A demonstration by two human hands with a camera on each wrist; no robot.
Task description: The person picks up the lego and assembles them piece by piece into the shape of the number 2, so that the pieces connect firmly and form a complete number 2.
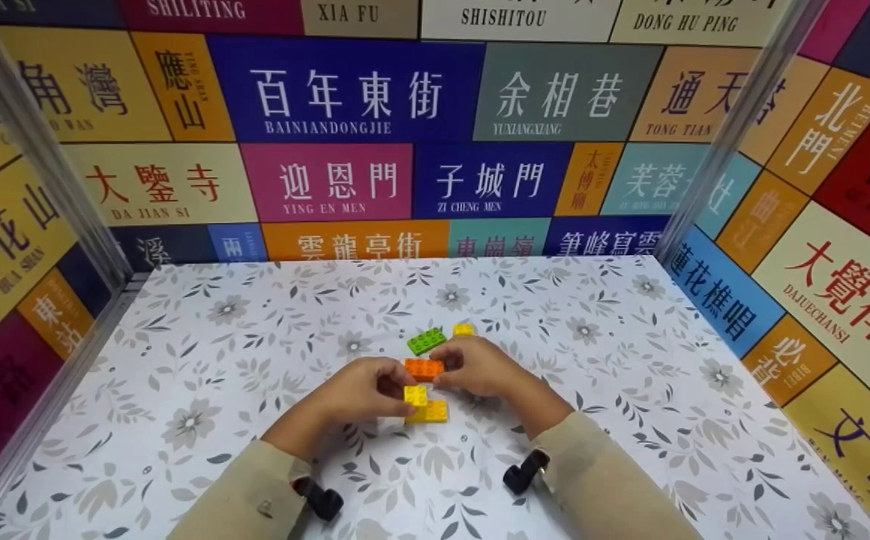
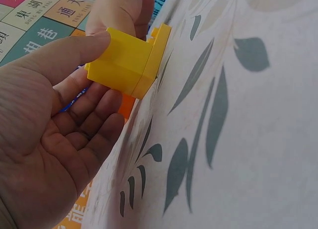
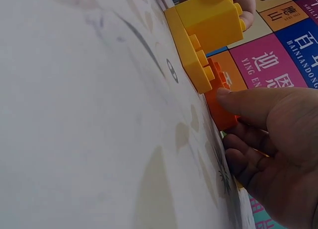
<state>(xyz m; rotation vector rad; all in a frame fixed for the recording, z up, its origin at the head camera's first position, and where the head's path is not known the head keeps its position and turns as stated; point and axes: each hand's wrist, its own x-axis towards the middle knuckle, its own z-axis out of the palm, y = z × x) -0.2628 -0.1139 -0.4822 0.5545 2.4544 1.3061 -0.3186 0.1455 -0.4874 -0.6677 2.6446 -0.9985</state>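
Note:
A tall yellow block (image 1: 415, 395) stands on the left end of a flat yellow brick (image 1: 436, 411), which lies on the table. My left hand (image 1: 364, 390) pinches the tall block between thumb and fingers; the left wrist view shows the thumb (image 2: 94, 46) on its near face. Just behind the yellow pair lies an orange brick (image 1: 421, 370) with studs up. Its right end is held by my right hand (image 1: 480, 366), the thumb (image 3: 248, 104) on one side and the fingers partly hidden beyond it. The orange brick looks apart from the yellow pair.
Behind the orange brick a green studded brick (image 1: 426, 341) lies at a slant. A small yellow brick (image 1: 463, 329) is partly hidden behind my right hand. The table (image 1: 202, 360) has a leaf-patterned cover, with sign-printed walls (image 1: 352, 90) at the back and sides.

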